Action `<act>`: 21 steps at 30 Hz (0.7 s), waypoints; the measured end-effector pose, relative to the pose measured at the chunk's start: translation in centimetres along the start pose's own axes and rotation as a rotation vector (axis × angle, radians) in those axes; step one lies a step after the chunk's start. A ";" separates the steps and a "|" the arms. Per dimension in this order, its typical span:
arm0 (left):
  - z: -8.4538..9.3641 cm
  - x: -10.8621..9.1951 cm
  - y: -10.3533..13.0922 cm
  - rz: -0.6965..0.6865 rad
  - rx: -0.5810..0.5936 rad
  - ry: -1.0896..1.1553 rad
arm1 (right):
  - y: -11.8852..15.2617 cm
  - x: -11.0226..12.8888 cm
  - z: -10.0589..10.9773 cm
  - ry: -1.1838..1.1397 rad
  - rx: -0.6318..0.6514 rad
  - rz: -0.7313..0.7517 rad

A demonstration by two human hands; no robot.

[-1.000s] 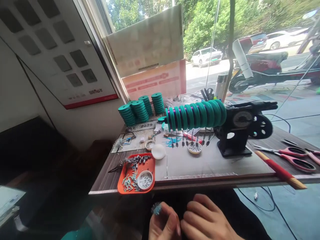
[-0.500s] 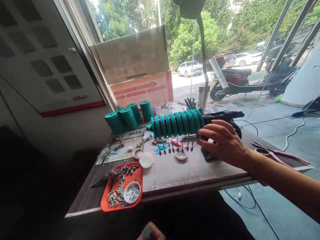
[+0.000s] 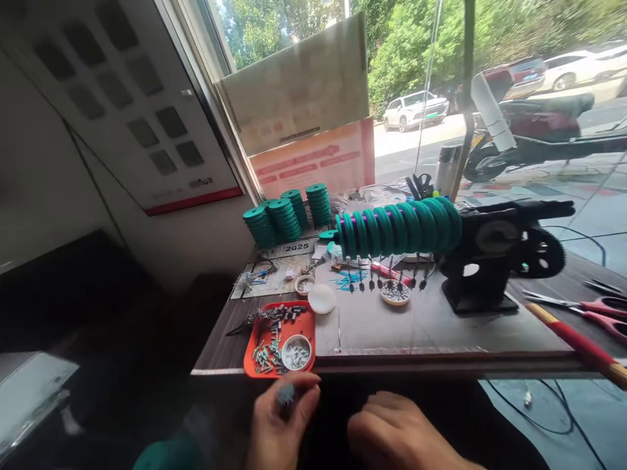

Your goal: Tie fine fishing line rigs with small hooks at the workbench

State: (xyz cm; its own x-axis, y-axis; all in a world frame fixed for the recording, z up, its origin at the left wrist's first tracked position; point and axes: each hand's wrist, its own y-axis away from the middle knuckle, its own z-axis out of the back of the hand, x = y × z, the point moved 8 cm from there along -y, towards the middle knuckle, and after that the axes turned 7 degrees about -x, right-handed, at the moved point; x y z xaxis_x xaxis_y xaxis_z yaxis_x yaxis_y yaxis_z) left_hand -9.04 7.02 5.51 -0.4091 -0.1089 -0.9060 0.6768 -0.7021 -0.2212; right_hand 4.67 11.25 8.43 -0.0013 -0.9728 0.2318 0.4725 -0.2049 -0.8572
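Low in the head view, just past the table's front edge, my left hand (image 3: 284, 421) is closed around a small bristly grey-blue bundle (image 3: 285, 395). The bundle's kind is unclear. Beside it my right hand (image 3: 404, 431) is curled with its fingers turned under; anything inside them is hidden. Nearest my left hand is an orange tray (image 3: 249, 362) of small metal pieces, with a white bowl (image 3: 296, 352) of shiny bits standing in it. Above both hands, a row of teal rings (image 3: 399, 228) sits on a black geared stand (image 3: 482, 261), with several small dark pieces hanging below.
Stacks of teal discs (image 3: 284, 219) stand at the back left. A white lid (image 3: 322, 299) and a dish of silvery beads (image 3: 395, 293) lie on the table. Scissors (image 3: 588, 305) and a red-handled tool (image 3: 578, 336) are at the right.
My right hand has left the black stand and come down beside my left hand. My left hand shows higher up, still with the bundle. The view has swung, shifting the table rightward.
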 end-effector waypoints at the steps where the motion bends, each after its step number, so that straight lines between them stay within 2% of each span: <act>1: 0.9 -0.9 -1.4 -0.076 0.000 -0.140 | 0.0 -0.5 0.1 -0.054 0.005 -0.058; 3: 2.6 -2.1 -4.4 -0.238 -0.031 -0.595 | 0.4 -1.2 0.1 -0.133 0.022 -0.148; 4: 3.4 -2.1 -5.8 -0.243 -0.039 -0.706 | 0.8 -1.4 0.1 -0.150 0.033 -0.172; 6: 4.2 -1.7 -8.1 -0.244 -0.016 -0.847 | 1.4 -1.4 -0.2 -0.156 0.074 -0.188; 9: 3.5 -1.3 -9.8 -0.254 0.078 -1.005 | 1.8 -1.3 -0.3 -0.169 0.121 -0.193; 14: 1.9 -1.8 -10.7 -0.273 0.164 -1.122 | 1.6 -1.7 0.0 -0.252 0.129 -0.284; 18: 2.7 -3.3 -10.6 -0.261 0.132 -1.093 | 2.0 -2.6 0.1 -0.320 0.125 -0.419; 21: 3.6 -4.3 -8.2 -0.240 0.063 -0.977 | 2.4 -3.3 0.6 -0.380 0.113 -0.538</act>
State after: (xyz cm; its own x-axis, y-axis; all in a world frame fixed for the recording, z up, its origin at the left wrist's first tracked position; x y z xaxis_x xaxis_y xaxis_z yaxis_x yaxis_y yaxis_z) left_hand -15.03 10.75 12.57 -0.8718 -0.4690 -0.1414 0.4888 -0.8140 -0.3137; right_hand 6.29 14.06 5.90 0.0380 -0.6283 0.7771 0.5818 -0.6183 -0.5284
